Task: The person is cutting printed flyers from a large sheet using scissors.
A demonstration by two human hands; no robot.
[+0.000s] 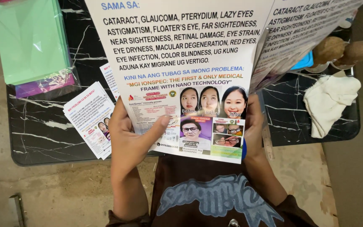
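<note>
I hold a stack of white printed leaflets [181,63] with small colour photos close to the camera, above a black marble-patterned table [43,130]. My left hand [131,136] grips the lower left edge, thumb lying across the front sheet. My right hand [253,126] holds the lower right edge from behind, with only its fingers and side showing. A second leaflet [303,25] fans out to the upper right, behind the front one.
A pile of the same leaflets [90,120] lies on the table at left. A pack of green paper [30,40] over a purple sheet sits at the far left. A white cloth [328,101] and brown round objects [343,50] rest at right. Concrete floor lies below.
</note>
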